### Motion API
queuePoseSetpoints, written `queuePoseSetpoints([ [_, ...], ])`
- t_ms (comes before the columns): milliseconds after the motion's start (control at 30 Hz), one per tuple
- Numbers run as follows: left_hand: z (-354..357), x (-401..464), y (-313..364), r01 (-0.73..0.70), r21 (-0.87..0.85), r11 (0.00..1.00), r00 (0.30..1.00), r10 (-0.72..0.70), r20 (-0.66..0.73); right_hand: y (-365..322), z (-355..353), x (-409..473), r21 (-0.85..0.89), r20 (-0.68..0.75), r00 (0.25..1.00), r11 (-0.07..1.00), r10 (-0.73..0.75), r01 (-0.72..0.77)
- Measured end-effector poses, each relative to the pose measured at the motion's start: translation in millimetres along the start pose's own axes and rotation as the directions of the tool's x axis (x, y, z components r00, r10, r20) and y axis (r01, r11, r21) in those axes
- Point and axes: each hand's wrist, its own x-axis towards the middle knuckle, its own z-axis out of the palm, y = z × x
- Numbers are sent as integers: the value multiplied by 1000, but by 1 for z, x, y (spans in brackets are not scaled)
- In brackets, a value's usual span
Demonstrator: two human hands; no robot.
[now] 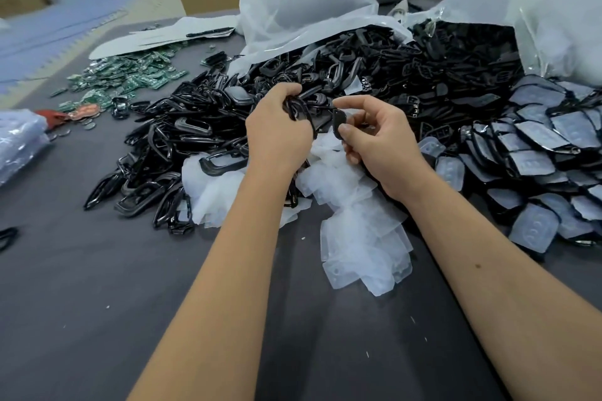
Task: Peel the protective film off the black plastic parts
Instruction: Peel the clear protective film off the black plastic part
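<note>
Glossy black plastic part [338,119] pinched by right hand [378,143], frosted film pile [355,231]

Left forearm [224,257]: bare from lower frame edge to wrist, no sleeve in view
Right forearm [488,267]: bare likewise, one small dark mole on upper side about midway along
Left hand [277,137]: ungloved, no ring, no watch or band at wrist
Right hand [382,146]: ungloved, nothing worn on fingers or wrist
Nails: short, plain, seen on right thumb and forefinger
Upper arms, shoulders, clothing: outside the frame, cannot tell
</note>
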Motion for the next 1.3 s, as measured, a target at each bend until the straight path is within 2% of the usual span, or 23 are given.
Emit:
queuePoseSetpoints([
  [133, -9, -22, -13, -27, -151, 988, 999, 21, -37, -2, 2, -1, -46, 11, 1000, 999, -10, 10],
  [233, -8, -31, -17, 18, -369, 929, 1000, -8, 28, -1, 1, 0, -51, -29, 999, 999, -21, 20],
  [367, -4, -29, -21, 42, -518, 855, 994, 15, 106, 1, -2, 1, 11, -99, 995, 999, -30, 31],
  [467, -4, -26, -20, 108, -578, 809, 980, 10, 197, 3, -3, 3, 94, -108, 994, 995, -5, 15],
  [633, -5, -22, -20, 127, -614, 779, 978, 7, 211, 2, -2, 2, 127, -104, 995, 992, -10, 23],
  [833, -9, -17, -19, 84, -523, 848, 981, 23, 195, 2, 0, 0, 88, -129, 991, 995, -31, 43],
  [933, -9, -15, -18, 35, -417, 908, 994, 10, 106, 3, 0, 0, 72, -132, 991, 996, -38, 47],
  [1067, -8, -14, -21, -120, -169, 978, 992, 112, -55, 4, 2, 0, 17, -109, 991, 997, -77, 80],
  [1200, -3, -15, -20, -121, -186, 975, 993, 121, -12, 5, 3, 1, -38, -114, 989, 995, -92, 88],
  [1300, 1, -16, -19, -56, -219, 974, 997, 68, 46, 6, 3, 1, -78, -124, 986, 992, -112, 103],
])
